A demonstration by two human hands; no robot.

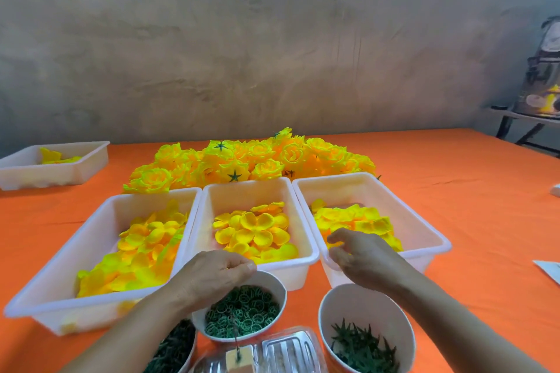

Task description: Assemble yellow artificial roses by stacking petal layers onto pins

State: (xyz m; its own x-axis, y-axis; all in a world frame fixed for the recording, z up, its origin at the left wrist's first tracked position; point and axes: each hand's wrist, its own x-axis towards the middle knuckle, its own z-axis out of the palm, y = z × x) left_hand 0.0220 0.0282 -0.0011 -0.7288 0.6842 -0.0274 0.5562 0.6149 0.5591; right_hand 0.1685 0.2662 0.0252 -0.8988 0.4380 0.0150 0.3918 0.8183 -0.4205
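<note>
The right hand [363,260] hangs over the near corner of the right tray [424,221]. Its fingers are loosely bent, thumb and forefinger stand a little apart, and I see nothing between them. The petals [360,221] it is reaching for lie in this tray, just ahead of and below the fingertips, so this hand is much nearer to them than the other one.

The left hand [218,274] is above the ring bowl [280,285], with its fingers curled and the thumb closed against the forefinger. If it pinches something small, I cannot tell.

A thin pin [235,333] stands almost upright in a block [239,357] near the body, below the left hand. A petal taken from the tray would therefore have to travel back and to the left, then go down along the pin's vertical axis. Finished roses [251,160] are piled behind the trays.
</note>
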